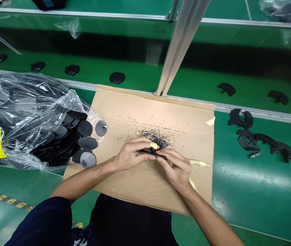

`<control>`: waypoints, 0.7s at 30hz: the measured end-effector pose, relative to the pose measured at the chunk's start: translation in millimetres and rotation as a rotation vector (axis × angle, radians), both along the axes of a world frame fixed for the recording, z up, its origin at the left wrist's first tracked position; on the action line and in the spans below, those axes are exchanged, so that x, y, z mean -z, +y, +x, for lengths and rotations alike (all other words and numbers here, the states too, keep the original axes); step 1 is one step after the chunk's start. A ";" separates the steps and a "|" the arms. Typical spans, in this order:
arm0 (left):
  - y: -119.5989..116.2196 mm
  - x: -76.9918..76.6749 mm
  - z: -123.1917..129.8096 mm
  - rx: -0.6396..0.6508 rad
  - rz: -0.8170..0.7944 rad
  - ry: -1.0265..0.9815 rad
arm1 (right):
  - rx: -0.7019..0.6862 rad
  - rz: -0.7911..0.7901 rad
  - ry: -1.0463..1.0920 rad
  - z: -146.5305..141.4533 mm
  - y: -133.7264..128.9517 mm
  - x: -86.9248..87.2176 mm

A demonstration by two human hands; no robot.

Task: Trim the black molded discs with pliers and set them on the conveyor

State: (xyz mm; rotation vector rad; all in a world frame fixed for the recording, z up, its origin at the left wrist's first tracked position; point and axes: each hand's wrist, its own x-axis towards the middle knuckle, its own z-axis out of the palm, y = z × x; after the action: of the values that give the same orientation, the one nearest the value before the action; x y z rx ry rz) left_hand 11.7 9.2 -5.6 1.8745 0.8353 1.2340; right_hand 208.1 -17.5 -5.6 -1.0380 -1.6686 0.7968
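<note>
Both my hands meet over a sheet of cardboard (140,186). Between them is a thin black plastic disc (145,152), seen nearly edge-on. My left hand (131,153) grips its left side, with yellow tape around one fingertip. At its right side, my right hand (177,167) pinches the edge with thumb and fingers. Just beyond the fingers lies a scattered pile of tiny black pieces (158,136), too small to identify. Two yellow-wrapped tools (199,163) with thin metal tips lie by my right hand, one partly hidden under the wrist.
A clear plastic bag (27,99) spills black discs (85,128) at the left. Several curved black parts (241,118) lie on the green table (250,191) at the right. A metal post (177,48) rises behind the cardboard; more black pieces (117,78) sit beyond the rail.
</note>
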 end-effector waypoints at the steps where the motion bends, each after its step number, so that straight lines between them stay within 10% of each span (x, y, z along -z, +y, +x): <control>1: 0.1 -0.7 -0.6 0.012 0.019 0.005 | -0.005 0.008 -0.011 0.7 -0.3 0.4; 21: -3.9 -4.0 -3.7 0.005 0.153 -0.006 | -0.109 0.023 0.022 2.2 -1.5 1.1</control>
State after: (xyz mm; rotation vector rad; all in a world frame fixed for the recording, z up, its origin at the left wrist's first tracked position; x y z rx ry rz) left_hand 8.0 5.3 -1.5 1.9915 0.7501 1.3326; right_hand 210.3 -19.0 -6.7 -0.9255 -1.7233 0.8552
